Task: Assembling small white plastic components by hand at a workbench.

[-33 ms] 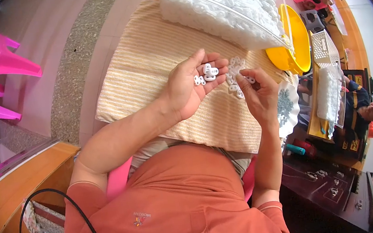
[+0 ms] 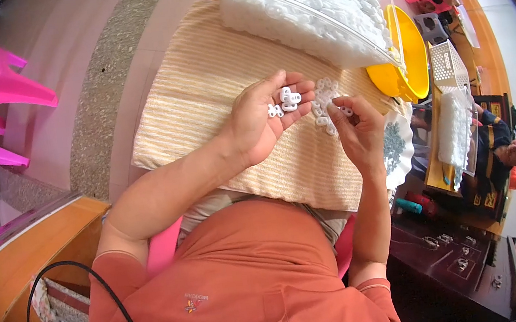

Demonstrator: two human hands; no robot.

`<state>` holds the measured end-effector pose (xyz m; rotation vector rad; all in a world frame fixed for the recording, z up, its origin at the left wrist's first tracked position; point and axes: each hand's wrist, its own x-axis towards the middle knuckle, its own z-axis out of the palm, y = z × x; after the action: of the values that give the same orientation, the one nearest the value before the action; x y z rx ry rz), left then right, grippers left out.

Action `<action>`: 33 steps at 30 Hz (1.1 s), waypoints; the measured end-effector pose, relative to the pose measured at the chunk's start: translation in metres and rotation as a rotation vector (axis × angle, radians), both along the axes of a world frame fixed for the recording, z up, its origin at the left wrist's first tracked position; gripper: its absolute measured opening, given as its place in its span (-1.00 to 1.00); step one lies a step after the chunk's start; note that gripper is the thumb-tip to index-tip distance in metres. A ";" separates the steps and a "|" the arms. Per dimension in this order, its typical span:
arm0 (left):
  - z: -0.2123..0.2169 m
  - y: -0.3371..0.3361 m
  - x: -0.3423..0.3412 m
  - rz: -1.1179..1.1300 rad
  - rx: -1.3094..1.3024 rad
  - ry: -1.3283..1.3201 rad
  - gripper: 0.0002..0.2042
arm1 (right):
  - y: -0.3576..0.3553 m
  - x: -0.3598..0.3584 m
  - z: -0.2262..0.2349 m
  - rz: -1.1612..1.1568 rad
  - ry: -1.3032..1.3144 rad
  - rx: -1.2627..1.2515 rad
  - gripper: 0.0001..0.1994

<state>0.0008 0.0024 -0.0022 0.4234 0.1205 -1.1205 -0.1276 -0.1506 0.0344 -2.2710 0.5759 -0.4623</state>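
Cupping small white clips (image 2: 288, 100) in left hand (image 2: 262, 121), lying jumbled

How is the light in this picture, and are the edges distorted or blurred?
Head view: bright, even daylight; the white parts in the clear tub nearly wash out. Fisheye bends the table edge, with black corners. The left hand and right hand are sharp.
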 end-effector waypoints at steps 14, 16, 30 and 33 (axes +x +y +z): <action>0.004 -0.003 -0.004 -0.052 0.059 -0.125 -0.76 | -0.008 -0.016 0.006 -0.014 0.143 -0.407 -0.74; 0.005 -0.001 -0.005 -0.051 0.070 -0.126 -0.77 | 0.008 -0.010 0.014 0.008 0.098 -0.332 -0.73; -0.003 0.000 -0.013 -0.128 0.136 -0.140 -0.75 | 0.036 0.019 0.001 0.268 -0.027 -0.507 -0.72; -0.008 0.001 -0.011 -0.148 0.093 -0.154 -0.75 | 0.036 0.019 0.000 0.266 0.012 -0.523 -0.73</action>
<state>-0.0106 0.0034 -0.0104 0.6078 0.0064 -1.2265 -0.1091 -0.1145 0.0348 -2.7971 0.1571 -0.5078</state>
